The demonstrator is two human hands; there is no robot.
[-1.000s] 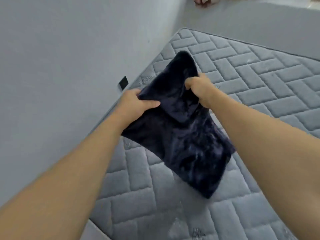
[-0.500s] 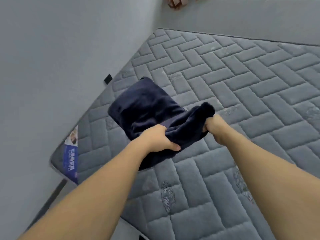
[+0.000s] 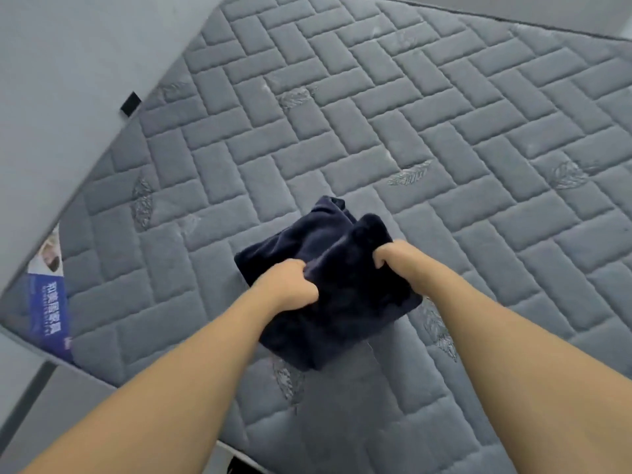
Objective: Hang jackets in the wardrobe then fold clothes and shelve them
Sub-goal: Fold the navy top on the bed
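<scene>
A dark navy, plush garment [image 3: 335, 289] lies folded into a small bundle on the grey quilted mattress [image 3: 444, 131]. My left hand [image 3: 290, 285] grips the bundle's left side with curled fingers. My right hand [image 3: 393, 256] grips its upper right edge, fingers tucked into the fabric. Both forearms reach in from the bottom of the view. The garment's near part hangs a little over my hands.
A grey wall [image 3: 68, 80] runs along the mattress's left side, with a small black tab [image 3: 131, 103] at the edge. A blue and white label [image 3: 51, 302] sits at the mattress's near left corner. Grey floor [image 3: 51, 398] shows below that corner.
The garment went from hanging spread between my hands to a compact folded bundle. Both hands have moved nearer to me and to the right on the mattress, still gripping it.
</scene>
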